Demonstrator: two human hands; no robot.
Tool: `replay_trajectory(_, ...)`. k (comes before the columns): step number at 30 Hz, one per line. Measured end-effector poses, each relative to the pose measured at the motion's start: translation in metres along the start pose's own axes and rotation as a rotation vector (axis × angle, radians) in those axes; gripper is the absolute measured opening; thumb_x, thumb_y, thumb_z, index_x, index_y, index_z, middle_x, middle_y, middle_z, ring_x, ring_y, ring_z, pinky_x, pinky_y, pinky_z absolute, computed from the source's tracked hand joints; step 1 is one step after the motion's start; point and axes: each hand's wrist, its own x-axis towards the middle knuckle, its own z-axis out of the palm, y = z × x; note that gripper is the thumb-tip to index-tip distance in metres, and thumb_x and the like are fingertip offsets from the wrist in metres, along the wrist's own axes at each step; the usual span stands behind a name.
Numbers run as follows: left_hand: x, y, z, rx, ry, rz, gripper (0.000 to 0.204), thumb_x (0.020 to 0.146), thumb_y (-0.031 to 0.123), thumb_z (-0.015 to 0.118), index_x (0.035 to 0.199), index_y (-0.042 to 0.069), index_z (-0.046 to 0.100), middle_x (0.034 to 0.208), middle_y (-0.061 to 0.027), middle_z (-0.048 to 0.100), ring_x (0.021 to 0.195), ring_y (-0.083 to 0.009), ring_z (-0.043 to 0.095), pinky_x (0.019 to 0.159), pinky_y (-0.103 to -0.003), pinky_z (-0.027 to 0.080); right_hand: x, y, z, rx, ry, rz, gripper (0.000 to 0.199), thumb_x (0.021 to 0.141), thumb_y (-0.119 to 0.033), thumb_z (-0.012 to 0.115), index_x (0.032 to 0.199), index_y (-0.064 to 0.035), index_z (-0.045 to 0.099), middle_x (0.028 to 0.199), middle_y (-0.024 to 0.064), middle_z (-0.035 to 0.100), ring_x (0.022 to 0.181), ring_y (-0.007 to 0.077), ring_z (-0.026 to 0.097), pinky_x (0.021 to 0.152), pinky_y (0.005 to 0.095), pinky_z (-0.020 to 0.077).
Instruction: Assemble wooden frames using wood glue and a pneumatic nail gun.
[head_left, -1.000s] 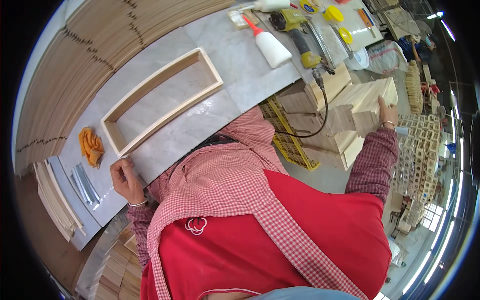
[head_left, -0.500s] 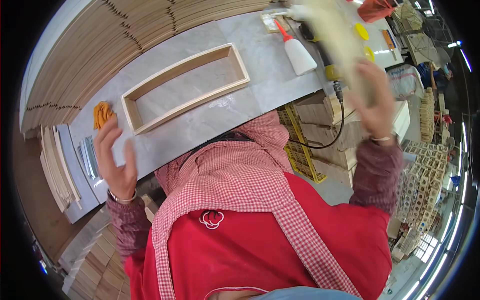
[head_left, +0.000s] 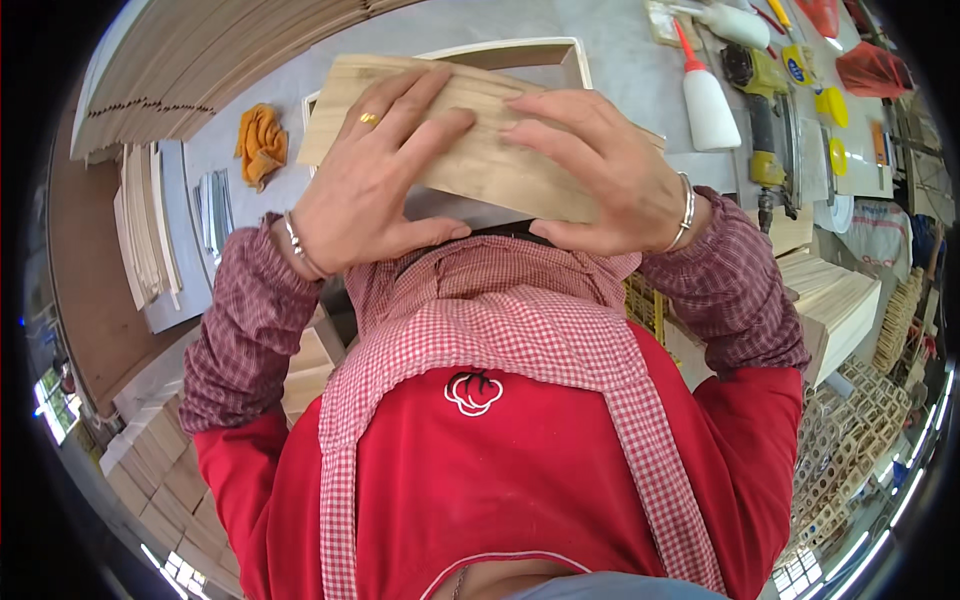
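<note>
Left hand (head_left: 375, 185), right hand (head_left: 615, 175): fingers spread on board (head_left: 480, 165), can't tell if pinching. Board hides most of frame (head_left: 583, 65); bottle (head_left: 711, 112) contents unclear.

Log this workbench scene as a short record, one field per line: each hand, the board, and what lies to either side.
Left hand: fingers on the wooden board
Right hand: fingers on the same board
Board: partly covers a wooden frame; contact unclear
Left of frame: orange cloth
Right of frame: white bottle with red tip; yellow-and-black tool
</note>
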Motion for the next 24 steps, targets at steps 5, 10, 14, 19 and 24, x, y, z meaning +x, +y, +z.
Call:
replay_trajectory(5,0.021,0.004,-0.001,0.114,0.05,0.126,0.074,0.064,0.039,0.073,0.124,0.006,0.045,0.14,-0.0162,0.034,0.132,-0.0337,0.031,0.11,-0.047,0.023,-0.012,0.001,-0.003,-0.008,0.049,0.004,0.061,0.065,-0.022,0.067,0.121,-0.0046,0.051,0.128,0.0138,0.046,0.113,0.0291,0.048,0.096,0.0406,0.0393)
replay_trajectory(10,0.027,0.017,-0.001,0.225,0.153,0.177,0.063,0.067,0.035,0.072,0.12,0.008,0.049,0.142,-0.0126,0.035,0.132,-0.0315,0.032,0.11,-0.046,0.023,-0.022,-0.006,-0.005,0.209,0.166,0.127,0.057,0.071,-0.026,0.063,0.122,-0.0045,0.048,0.126,0.0116,0.047,0.108,0.0249,0.049,0.09,0.0371,0.0421)
replay_trajectory(14,0.035,0.037,0.008,0.527,0.492,0.35,0.054,0.073,0.035,0.07,0.12,0.014,0.053,0.141,-0.01,0.038,0.13,-0.0301,0.037,0.11,-0.046,0.026,-0.031,-0.019,-0.006,0.914,0.378,0.463,0.048,0.08,-0.026,0.058,0.121,-0.0034,0.05,0.121,0.0128,0.052,0.099,0.0228,0.054,0.085,0.0334,0.0452)
replay_trajectory(19,0.049,0.046,0.02,0.573,0.307,0.534,0.057,0.08,0.046,0.06,0.13,0.022,0.048,0.142,-0.011,0.036,0.127,-0.0309,0.039,0.108,-0.048,0.027,-0.05,0.001,0.006,2.189,0.173,0.684,0.04,0.087,-0.027,0.051,0.119,-0.0028,0.051,0.106,0.0138,0.06,0.087,0.0206,0.059,0.078,0.0307,0.0488)
replay_trajectory(24,0.042,0.045,0.019,0.286,-0.012,0.383,0.062,0.085,0.058,0.045,0.134,0.02,0.044,0.141,-0.0153,0.035,0.123,-0.034,0.04,0.105,-0.048,0.031,-0.04,-0.007,0.0,1.942,0.343,1.14,0.037,0.087,-0.028,0.05,0.112,-0.0001,0.057,0.093,0.0145,0.063,0.081,0.0212,0.062,0.077,0.0323,0.051)
